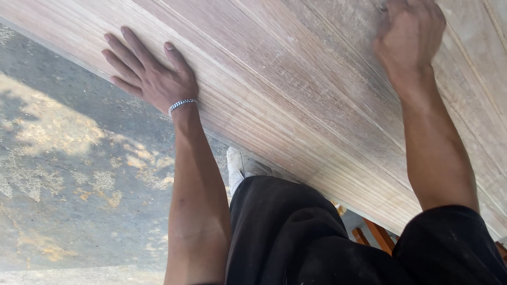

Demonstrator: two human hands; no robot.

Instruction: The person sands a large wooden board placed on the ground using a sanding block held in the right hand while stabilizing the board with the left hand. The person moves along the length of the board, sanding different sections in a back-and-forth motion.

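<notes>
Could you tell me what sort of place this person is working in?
Probably an outdoor or open-sided woodworking yard. A large pale wooden panel lies under the left hand, pressed flat, and the right hand; below is rough, sunlit concrete ground, and orange wooden supports show beneath the panel.

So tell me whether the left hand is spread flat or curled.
Spread flat: the left hand lies palm down on the wooden panel, its fingers extended.

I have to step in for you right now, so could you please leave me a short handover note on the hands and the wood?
Left hand: flat, fingers spread, pressing the near edge of the wooden panel.
Right hand: curled on the panel's far part; whether it grips anything cannot be told.
Panel: raised above the concrete floor, pale and dusty.
Done and left: not readable from the surface.
</notes>
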